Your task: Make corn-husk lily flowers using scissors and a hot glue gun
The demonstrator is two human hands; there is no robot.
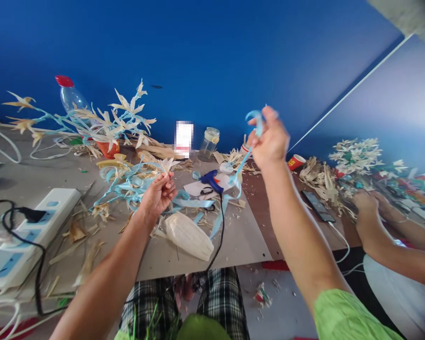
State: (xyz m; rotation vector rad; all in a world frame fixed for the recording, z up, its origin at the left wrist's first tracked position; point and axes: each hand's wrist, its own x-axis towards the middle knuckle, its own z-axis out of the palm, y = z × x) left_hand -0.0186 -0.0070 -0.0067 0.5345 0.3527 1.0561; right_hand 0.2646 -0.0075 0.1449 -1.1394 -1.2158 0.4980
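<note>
My left hand (159, 193) is closed, pinching a small cream husk flower (168, 165) that points up and away from me. My right hand (273, 141), slightly blurred, is raised higher against the blue wall. Its fingers are closed on a light blue ribbon (244, 161), which curls above them and trails down toward the table. Below, between my hands, lies a blue glue gun (211, 180) on a white sheet. Nearer to me rests a pale dried corn husk (188, 235). Light blue wrapped stems (122, 186) are heaped left of my left hand.
On the left are a white power strip (44, 226), black and white cables, and a flower branch (116, 118) in a red cup (109, 149). A glass jar (210, 143) stands at the back. On the right lies a phone (317, 206), near another person's hands (371, 203).
</note>
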